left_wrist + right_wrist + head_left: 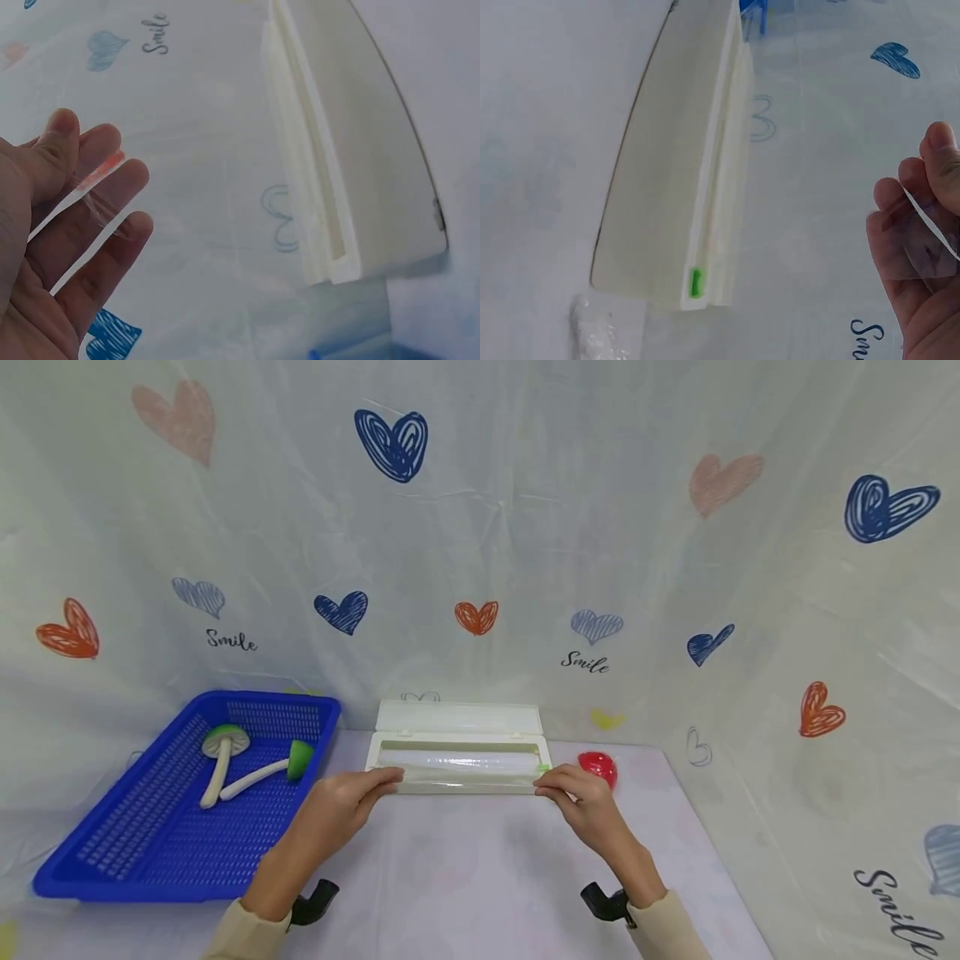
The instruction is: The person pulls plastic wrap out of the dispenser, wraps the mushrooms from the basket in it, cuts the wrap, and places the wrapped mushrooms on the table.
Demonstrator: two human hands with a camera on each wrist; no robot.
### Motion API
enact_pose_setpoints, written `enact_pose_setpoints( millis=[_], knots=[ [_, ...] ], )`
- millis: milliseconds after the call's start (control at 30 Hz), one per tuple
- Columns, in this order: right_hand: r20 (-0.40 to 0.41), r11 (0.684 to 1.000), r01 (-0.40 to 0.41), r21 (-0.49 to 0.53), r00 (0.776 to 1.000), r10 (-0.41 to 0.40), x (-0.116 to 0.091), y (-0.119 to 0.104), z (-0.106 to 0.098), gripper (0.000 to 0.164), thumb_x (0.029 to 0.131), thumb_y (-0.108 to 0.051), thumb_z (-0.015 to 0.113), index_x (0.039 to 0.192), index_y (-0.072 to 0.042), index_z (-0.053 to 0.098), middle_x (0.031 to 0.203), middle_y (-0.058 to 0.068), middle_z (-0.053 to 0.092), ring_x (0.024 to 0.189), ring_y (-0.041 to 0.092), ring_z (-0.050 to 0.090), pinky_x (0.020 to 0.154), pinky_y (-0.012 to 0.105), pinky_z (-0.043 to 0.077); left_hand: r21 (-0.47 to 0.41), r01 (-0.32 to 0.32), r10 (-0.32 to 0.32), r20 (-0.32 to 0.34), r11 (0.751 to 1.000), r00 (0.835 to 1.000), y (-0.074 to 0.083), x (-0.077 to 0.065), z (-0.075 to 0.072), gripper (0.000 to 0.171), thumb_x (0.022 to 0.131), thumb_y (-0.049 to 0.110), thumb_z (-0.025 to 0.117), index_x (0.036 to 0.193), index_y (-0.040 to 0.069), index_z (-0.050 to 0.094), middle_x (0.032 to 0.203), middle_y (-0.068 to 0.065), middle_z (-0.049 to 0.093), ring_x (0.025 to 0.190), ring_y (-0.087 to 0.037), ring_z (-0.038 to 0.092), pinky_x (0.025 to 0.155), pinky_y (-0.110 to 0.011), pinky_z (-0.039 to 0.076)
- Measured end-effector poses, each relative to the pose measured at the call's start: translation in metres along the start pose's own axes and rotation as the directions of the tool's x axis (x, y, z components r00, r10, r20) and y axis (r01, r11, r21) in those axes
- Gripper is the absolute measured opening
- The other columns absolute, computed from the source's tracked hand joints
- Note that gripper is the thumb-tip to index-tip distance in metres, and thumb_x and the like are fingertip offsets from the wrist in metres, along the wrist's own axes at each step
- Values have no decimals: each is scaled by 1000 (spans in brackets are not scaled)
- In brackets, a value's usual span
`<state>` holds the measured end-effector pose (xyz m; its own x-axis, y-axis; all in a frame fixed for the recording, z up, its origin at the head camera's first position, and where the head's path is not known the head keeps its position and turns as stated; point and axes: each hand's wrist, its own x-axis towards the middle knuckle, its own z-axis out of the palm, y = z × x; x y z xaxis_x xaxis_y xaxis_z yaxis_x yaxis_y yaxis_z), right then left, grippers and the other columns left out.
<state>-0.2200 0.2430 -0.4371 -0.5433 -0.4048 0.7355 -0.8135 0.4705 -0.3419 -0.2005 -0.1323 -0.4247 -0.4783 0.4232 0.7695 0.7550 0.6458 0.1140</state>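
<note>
A thin sheet of clear plastic film (928, 247) stretches between the two hands, along the front of a long, off-white plastic box (375, 172). The left hand (337, 803) pinches the film near the box's left front corner, the thumb against the fingers with only a narrow gap. The right hand (587, 802) pinches it likewise near the right front corner. In both wrist views the film shows as a faint glossy layer over the fingers; its outline is hard to follow, and whether either fingertip touches the box cannot be told.

Inside the box lies a shiny, pale roll (457, 761), its lower side hidden by the front wall. The box's off-white hinged lid (459, 718) stands raised behind. A small bright green tab (696, 283) sits at the box's right end.

Just beyond the right hand, a glossy red rounded object (597, 766) rests on the whitish surface (465, 877), partly covered by that hand. Crinkled clear plastic (592, 330) is cut off at the right wrist view's lower edge.

On the left, a blue perforated plastic basket (165, 891) holds two white-stemmed, green-capped mushroom shapes (225, 742); the left forearm hides part of its rim.
</note>
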Motion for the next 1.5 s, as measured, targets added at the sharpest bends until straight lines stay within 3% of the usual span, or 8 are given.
enact_pose_setpoints(
  millis=[333,533,733,900,1033,1167,1267,1500],
  knots=[
    [-4,998,-32,49,999,33,3,-6,-2,19,89,-20,74,97,-4,79,93,7,78,84,20,74,81,13,56,-42,-25,22,-75,999,997,2,1,-8,33,69,-8,85,98,6,79,94,-3,79,82,-19,77,70,-27,61],
    [10,995,-24,94,1000,23,7,-7,0,13,81,-3,81,95,-3,81,87,6,79,76,17,73,74,14,57,-77,-38,29,-108,996,994,4,-5,-13,13,84,4,80,96,9,79,93,-1,74,77,-15,73,70,-19,58],
    [29,994,-30,101,999,27,9,-10,4,25,75,12,83,94,-4,78,91,5,78,82,18,73,80,14,57,-91,-31,20,-120,995,993,4,-7,-14,37,67,-9,85,100,5,79,91,-2,74,74,-14,71,67,-17,56],
    [29,995,-41,89,999,39,1,-14,1,25,76,10,84,94,-6,77,93,2,77,85,17,72,81,14,57,-98,-10,2,-83,995,997,8,-11,-13,22,75,-1,84,94,7,78,95,-2,75,81,-17,73,74,-18,58],
    [32,995,-43,91,999,41,-6,-17,0,26,74,9,85,95,-6,79,91,4,79,83,18,74,80,14,57,-88,14,-18,-41,996,999,12,-17,-15,33,68,-6,86,98,8,80,95,-1,79,82,-17,77,74,-19,59],
    [34,995,-33,92,999,30,-15,-18,-2,29,71,9,86,95,-6,79,88,5,79,81,15,75,78,13,57,-98,18,-20,-22,995,1000,16,-22,-14,14,87,11,79,100,7,80,91,0,80,79,-14,77,71,-18,59],
    [53,994,-33,104,998,28,-22,-20,-4,28,72,8,86,94,-10,80,89,2,78,82,13,74,79,13,56,-115,13,-15,-21,993,1000,18,-26,-13,29,100,31,62,97,9,80,91,2,80,81,-13,76,76,-17,58],
    [42,993,-27,113,999,22,-33,-23,-2,30,71,7,88,91,-13,80,90,-1,71,80,13,66,71,14,53,-206,-42,29,-68,978,997,18,-31,-11,38,105,33,54,93,7,79,95,-1,69,87,-17,64,79,-14,52]
  ],
)
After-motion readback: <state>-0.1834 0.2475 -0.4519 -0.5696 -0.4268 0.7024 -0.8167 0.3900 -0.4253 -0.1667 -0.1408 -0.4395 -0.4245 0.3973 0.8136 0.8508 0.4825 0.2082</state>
